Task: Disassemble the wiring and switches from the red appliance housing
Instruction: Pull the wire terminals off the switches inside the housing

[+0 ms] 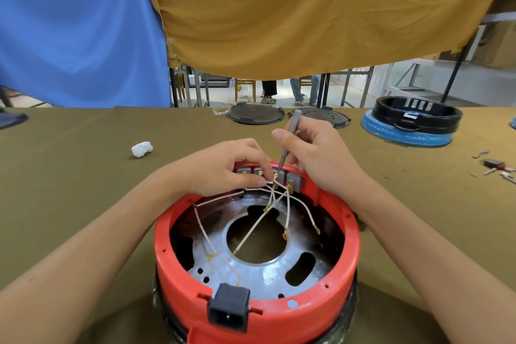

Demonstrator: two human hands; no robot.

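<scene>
red housing point(329, 313): bottom cut off by the lower edge of the frame
switches point(291, 180): partly hidden behind both hands' fingers
screwdriver point(287, 139): tip too small to tell what it touches
far-right parts point(497, 166): blurred, unidentifiable

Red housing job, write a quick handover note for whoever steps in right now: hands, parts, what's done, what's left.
Left hand: pinches a white wire at the switch block on the far rim.
Right hand: grips a grey screwdriver, tip down at a brass terminal on the switches.
Red housing sits on the olive table, open side up, power socket on the near rim.
Done: several wire ends with brass lugs hang loose inside.
Left: free the remaining terminals, lift out wires, switches and socket.
</scene>
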